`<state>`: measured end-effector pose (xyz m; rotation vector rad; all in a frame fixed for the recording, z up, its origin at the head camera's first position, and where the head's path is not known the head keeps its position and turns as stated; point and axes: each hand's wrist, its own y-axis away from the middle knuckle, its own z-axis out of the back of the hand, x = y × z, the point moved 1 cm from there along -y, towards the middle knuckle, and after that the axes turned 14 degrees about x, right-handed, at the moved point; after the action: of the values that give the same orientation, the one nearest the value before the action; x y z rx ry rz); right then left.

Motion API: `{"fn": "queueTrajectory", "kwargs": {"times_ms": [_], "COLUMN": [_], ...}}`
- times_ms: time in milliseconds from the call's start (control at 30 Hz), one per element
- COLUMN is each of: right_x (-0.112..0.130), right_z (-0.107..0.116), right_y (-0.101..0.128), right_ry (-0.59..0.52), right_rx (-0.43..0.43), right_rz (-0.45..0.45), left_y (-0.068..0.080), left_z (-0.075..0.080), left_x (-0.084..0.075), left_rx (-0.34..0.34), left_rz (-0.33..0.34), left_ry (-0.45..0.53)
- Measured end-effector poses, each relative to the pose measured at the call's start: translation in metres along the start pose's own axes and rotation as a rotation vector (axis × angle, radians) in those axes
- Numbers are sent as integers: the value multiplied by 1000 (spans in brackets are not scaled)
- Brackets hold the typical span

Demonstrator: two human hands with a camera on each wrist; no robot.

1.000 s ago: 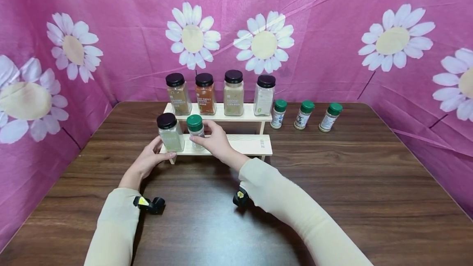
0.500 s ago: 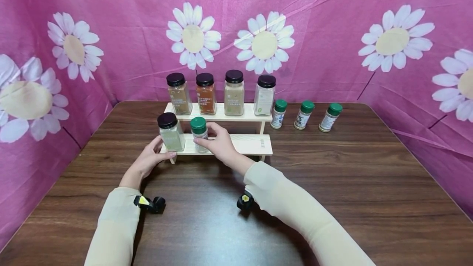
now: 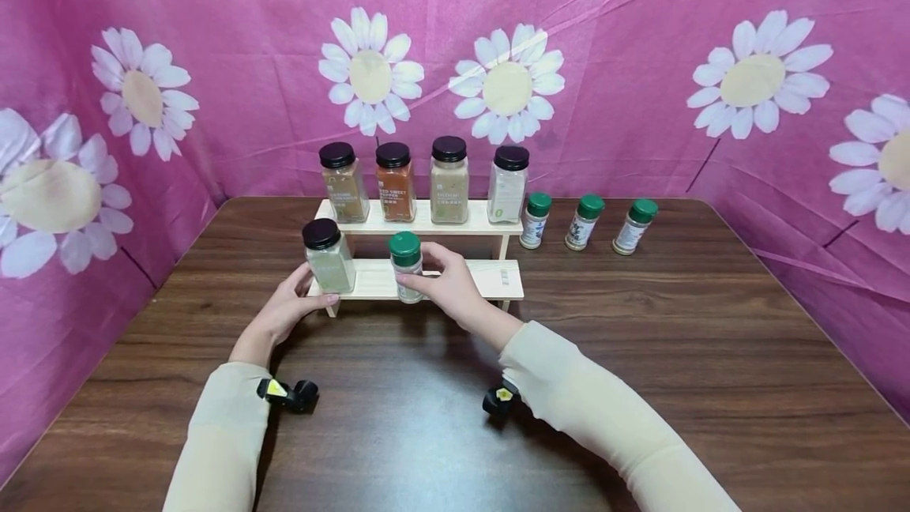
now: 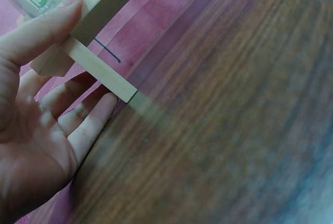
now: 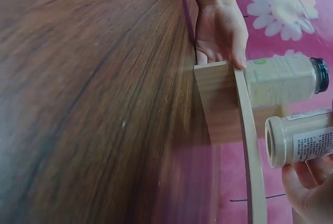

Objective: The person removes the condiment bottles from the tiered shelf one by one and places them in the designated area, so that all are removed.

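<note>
The green-capped spice jar (image 3: 406,263), pinched in your right hand (image 3: 453,284), has moved right, just above the wooden rack (image 3: 373,278)'s lower tier, widening its gap from the black-capped square jar (image 3: 330,266); your left hand (image 3: 286,308) grips the rack's left end.

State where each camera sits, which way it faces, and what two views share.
Head: on the head, facing forward and down at the wooden rack; left hand, right hand and sleeves show.
Left wrist: on that wrist, facing the rack's left end and tabletop; only the left hand shows.
Right wrist: on that wrist, facing the rack and green-lidded jar; both hands show, the right partly.
Head and right wrist share that jar.
</note>
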<state>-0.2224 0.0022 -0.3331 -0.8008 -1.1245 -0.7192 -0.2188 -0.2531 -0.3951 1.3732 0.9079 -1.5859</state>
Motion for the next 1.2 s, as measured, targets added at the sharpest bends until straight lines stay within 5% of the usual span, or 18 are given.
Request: {"fn": "queueTrajectory", "kwargs": {"times_ms": [800,1200], "right_x": [-5,-6], "right_z": [46,81], "right_y": [47,72], "right_ry": [20,34], "right_rx": [-9,-80], "right_rz": [51,-61], "left_y": [1,2], "left_z": [-1,-2], "left_x": [-2,-5], "left_rx": [4,1], "left_rz": [4,21], "left_ry": [-13,-9]}}
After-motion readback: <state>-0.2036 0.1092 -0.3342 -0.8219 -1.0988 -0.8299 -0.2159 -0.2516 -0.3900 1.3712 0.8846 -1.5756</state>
